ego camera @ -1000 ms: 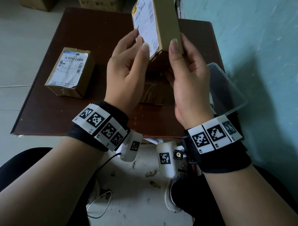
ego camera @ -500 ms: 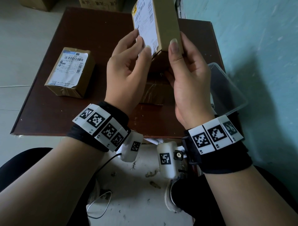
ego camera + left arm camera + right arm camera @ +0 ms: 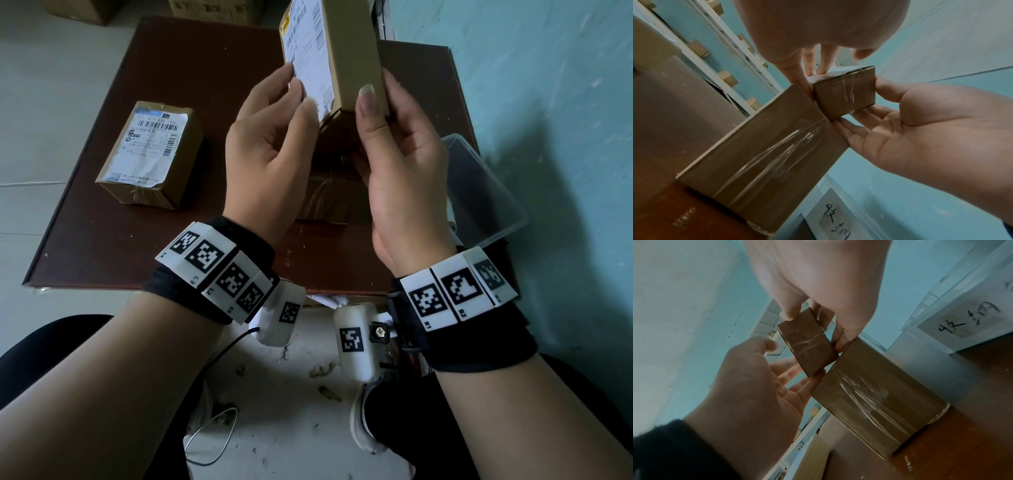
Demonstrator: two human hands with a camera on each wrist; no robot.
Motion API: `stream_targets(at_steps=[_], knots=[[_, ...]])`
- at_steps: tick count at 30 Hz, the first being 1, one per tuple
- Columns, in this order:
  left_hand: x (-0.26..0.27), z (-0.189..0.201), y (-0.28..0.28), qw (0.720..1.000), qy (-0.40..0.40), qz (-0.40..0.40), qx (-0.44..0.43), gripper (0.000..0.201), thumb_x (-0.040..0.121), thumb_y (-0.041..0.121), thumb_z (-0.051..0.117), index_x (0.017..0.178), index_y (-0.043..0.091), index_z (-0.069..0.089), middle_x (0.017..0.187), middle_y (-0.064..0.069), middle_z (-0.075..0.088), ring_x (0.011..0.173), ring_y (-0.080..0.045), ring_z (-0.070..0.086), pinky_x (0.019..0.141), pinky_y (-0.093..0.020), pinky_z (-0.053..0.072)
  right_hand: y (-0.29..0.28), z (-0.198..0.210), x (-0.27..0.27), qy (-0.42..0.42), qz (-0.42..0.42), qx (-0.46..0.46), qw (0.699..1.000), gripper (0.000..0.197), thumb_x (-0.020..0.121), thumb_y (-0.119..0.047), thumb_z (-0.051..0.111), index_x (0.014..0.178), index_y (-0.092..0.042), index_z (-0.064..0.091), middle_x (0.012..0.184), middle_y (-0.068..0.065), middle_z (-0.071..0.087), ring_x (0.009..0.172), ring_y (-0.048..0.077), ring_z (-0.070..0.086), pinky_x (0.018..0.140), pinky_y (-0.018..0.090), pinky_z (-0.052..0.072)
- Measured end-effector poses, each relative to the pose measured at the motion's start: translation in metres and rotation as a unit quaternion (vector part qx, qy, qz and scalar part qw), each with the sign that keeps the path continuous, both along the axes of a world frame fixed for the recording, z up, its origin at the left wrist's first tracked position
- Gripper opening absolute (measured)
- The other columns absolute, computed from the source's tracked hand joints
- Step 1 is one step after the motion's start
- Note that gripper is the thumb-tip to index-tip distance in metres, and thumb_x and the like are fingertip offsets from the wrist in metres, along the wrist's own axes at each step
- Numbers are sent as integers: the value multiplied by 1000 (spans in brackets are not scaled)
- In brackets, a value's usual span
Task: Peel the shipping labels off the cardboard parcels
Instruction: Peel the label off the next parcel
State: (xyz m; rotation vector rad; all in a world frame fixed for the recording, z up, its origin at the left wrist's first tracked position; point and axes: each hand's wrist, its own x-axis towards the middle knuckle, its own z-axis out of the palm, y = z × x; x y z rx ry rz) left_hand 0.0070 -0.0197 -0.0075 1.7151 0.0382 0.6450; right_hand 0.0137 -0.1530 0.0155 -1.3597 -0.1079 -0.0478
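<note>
A small cardboard parcel point(image 3: 352, 58) is held upright above the table in my right hand point(image 3: 375, 102), thumb on its plain side, fingers behind. Its white shipping label point(image 3: 308, 44) faces left and lies flat. My left hand point(image 3: 299, 89) touches the label's lower part with straight fingers, thumb tip at the bottom corner. In the left wrist view the parcel's taped end point(image 3: 844, 92) shows between both hands. A second labelled parcel point(image 3: 150, 154) lies on the table at the left. A third, taped parcel point(image 3: 329, 198) sits under my hands.
The dark brown table point(image 3: 102, 246) stands against a teal wall on the right. A clear plastic box point(image 3: 486, 192) hangs over the table's right edge. More cardboard boxes point(image 3: 212, 8) stand on the floor beyond the table.
My left thumb has shifted slightly along the label's lower edge. The parcel and my right hand stay where they were.
</note>
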Motion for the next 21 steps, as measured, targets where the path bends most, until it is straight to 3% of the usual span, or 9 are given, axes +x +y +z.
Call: stream_targets(at_steps=[3,7,11,14,21], knots=[[0,0,-1,1000,-9,8,1,47,103,42,59,129,5,73,146,-10,60,141,-7,52,112,-32,51,1,0,0,-2,0,1,1000,50,110,-23,67,156,-7,58,146,5,72,138,17,67,118,48,54],[1,-1,-2,1000,-18,17,-2,45,102,38,62,129,5,74,145,-10,61,139,-11,55,111,-40,52,1,0,1,1,0,0,1000,52,109,-24,69,157,-7,57,146,4,72,137,16,67,118,47,54],[1,-2,-1,1000,-11,17,-16,44,103,37,55,127,6,75,145,-10,62,141,-10,53,112,-40,51,2,-1,0,5,-9,1,1000,52,108,-26,70,156,-9,58,145,4,72,136,15,68,118,47,54],[-1,1,-3,1000,-12,21,-21,49,100,44,62,129,5,74,144,-9,62,139,-8,54,111,-38,52,3,0,0,12,-8,5,1000,53,106,-28,71,155,-9,60,145,4,72,137,16,68,119,49,53],[-8,4,-1,999,-8,27,-17,45,102,36,58,129,3,73,145,-8,62,138,-9,56,110,-38,53,5,3,-4,40,-11,11,999,46,102,-29,73,145,-15,66,135,1,77,128,16,72,116,49,56]])
